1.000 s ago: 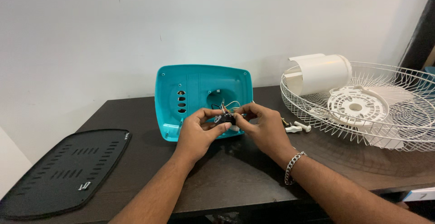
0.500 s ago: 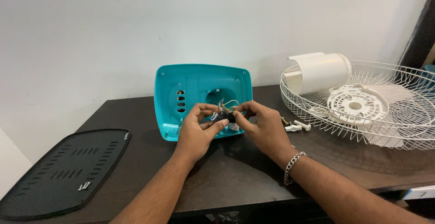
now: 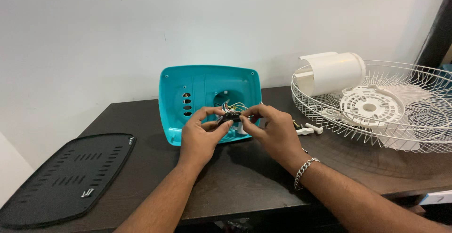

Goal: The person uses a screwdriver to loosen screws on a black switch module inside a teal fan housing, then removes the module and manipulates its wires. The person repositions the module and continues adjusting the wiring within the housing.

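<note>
A teal plastic fan base shell [image 3: 202, 89] stands tilted on the dark table [image 3: 245, 181], its hollow inside facing me. Thin wires [image 3: 234, 106] come out of its middle hole. My left hand [image 3: 200, 136] and my right hand [image 3: 273, 131] meet in front of the shell, both pinching a small dark wired part [image 3: 230, 116] between fingertips. A metal chain bracelet [image 3: 303, 171] sits on my right wrist.
A black vented cover plate [image 3: 61, 179] lies flat at the table's left end. At the right rests a white wire fan guard [image 3: 414, 120] holding a white motor housing [image 3: 334, 73] and a round white disc [image 3: 369, 106]. Small white pegs [image 3: 308, 129] lie beside the guard.
Both hands stay at the teal shell; the fingers have shifted slightly on the small wired part. Nothing else has moved.
</note>
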